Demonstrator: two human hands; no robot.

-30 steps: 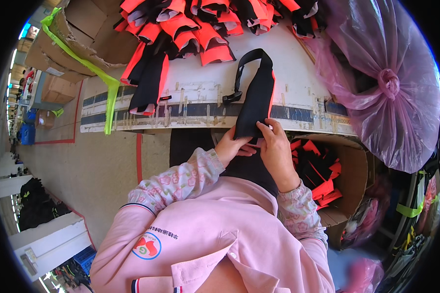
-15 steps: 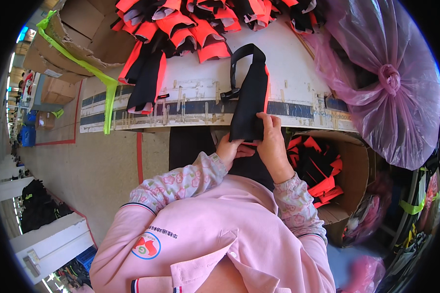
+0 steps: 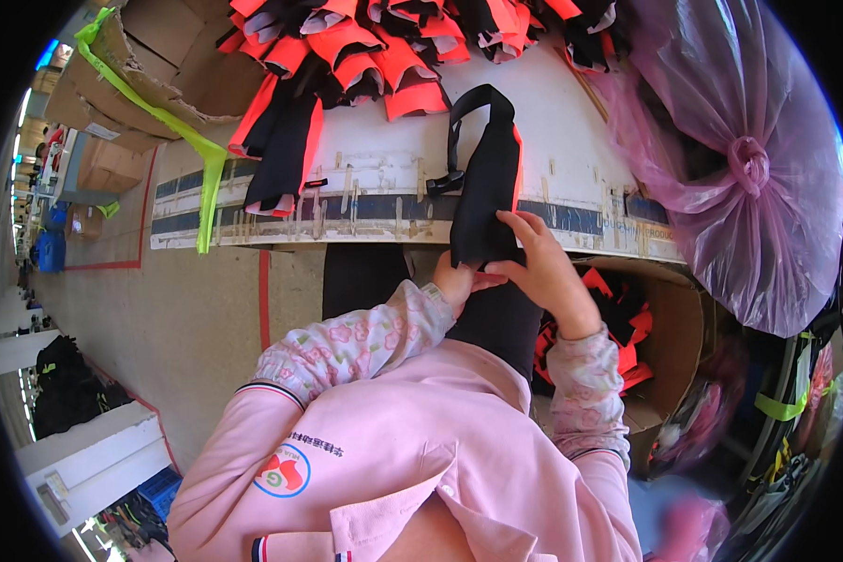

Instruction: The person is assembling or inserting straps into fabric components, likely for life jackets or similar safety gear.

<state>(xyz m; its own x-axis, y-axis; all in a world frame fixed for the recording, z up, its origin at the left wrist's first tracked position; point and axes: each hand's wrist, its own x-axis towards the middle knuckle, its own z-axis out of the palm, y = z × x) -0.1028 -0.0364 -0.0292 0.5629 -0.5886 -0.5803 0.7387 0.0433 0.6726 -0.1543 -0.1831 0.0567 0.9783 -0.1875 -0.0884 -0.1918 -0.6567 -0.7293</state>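
A black fabric band (image 3: 487, 192) with an orange side edge lies across the table's front edge, its near end hanging over toward me. A narrow black strap loops from its far end to a black buckle (image 3: 446, 182) on its left. My left hand (image 3: 458, 283) is closed on the band's near end, its fingertips partly hidden beneath the fabric. At the near right corner, my right hand (image 3: 551, 273) holds the band's edge with thumb and fingers. Another black-and-orange band (image 3: 288, 155) lies to the left on the table.
The white, tape-marked table (image 3: 375, 173) carries a heap of black-and-orange bands (image 3: 375, 56) at the back. A tied purple plastic bag (image 3: 749, 215) bulges at the right. Below it, a cardboard box (image 3: 670, 365) holds more bands. A torn carton (image 3: 183, 70) with a yellow-green strip (image 3: 211, 187) is at left.
The band's near end has shifted slightly right with my left hand. My right hand has moved a little right and its thumb has come down toward the band's near edge.
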